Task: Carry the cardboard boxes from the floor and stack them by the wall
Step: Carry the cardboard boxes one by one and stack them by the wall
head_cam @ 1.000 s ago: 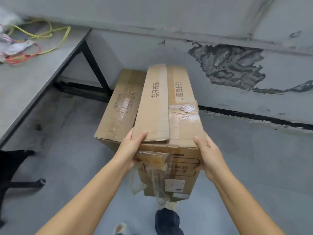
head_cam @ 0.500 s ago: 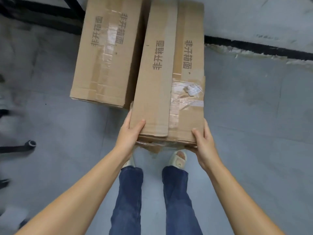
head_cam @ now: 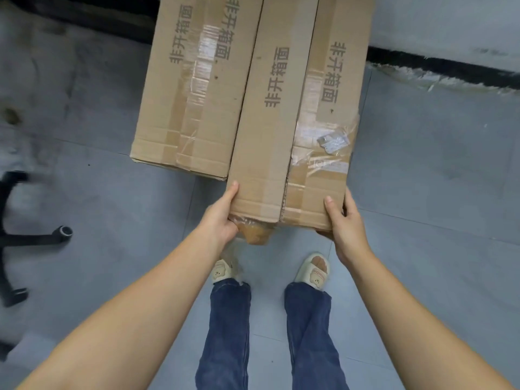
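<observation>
long cardboard box [head_cam: 292, 119] held at near end, far end toward wall [head_cam: 450, 26], close beside second box [head_cam: 194, 88] on floor [head_cam: 422, 164]. left hand [head_cam: 219, 218] grasps near left corner, right hand [head_cam: 344, 220] grasps near right corner, thumbs on top. looks stiff, probably bulky more than heavy. tape [head_cam: 323, 147] glossy and peeling, maybe slippery; better hold bare cardboard at bottom edges.

2 taped cardboard boxes [head_cam: 292, 130] side-by-side

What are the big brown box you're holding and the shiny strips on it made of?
The held box looks like corrugated cardboard: matte brown, with a ragged, fluted edge along its flap seam. The shiny strips seem to be clear plastic packing tape, glossy and wrinkled, catching the light. The left hand and right hand grip its near corners.
</observation>
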